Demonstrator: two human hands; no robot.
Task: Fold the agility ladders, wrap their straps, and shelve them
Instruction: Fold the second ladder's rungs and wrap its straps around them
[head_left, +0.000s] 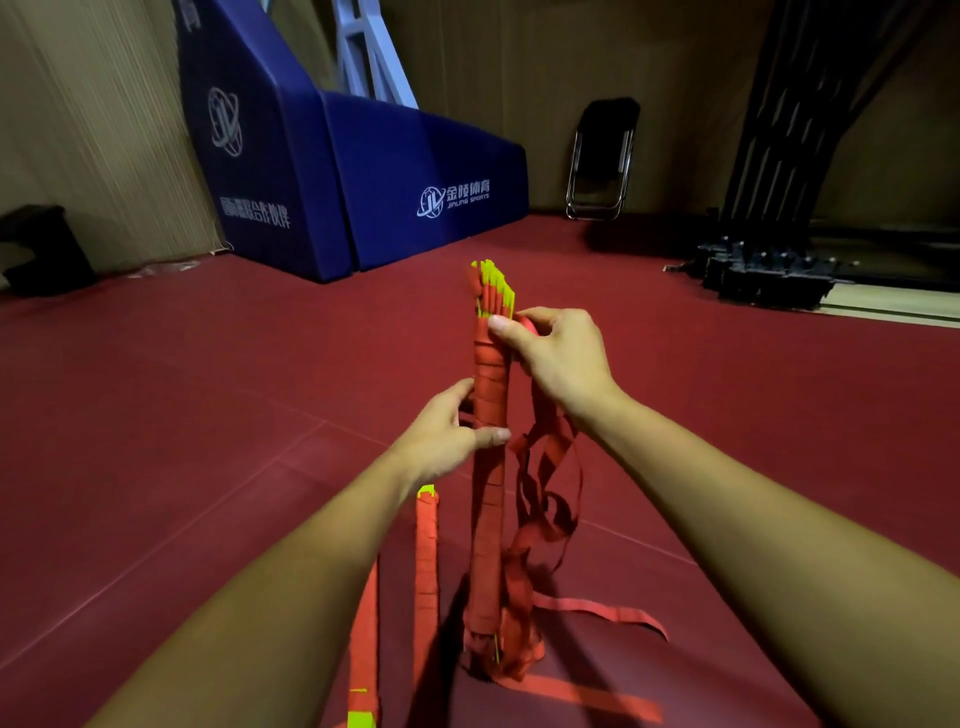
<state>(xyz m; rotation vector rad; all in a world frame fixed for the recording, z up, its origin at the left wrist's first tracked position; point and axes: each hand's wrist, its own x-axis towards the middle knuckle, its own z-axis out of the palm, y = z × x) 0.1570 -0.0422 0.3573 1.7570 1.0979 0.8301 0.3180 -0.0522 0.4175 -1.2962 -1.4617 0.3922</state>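
Note:
A folded agility ladder bundle stands upright on the red floor, its yellow-green rung ends fanned out at the top. Red strap is wound round most of its length. My left hand grips the bundle at mid-height, thumb across the front. My right hand pinches the red strap near the top of the bundle. Loose red strap hangs in loops from that hand down to the floor, where a tail trails to the right. Two other wrapped ladder bundles lie on the floor below my left forearm.
A blue padded basketball-stand base fills the back left. A folded black chair leans on the far wall. Dark metal framework with a black base stands at the right. A dark object sits at the left wall.

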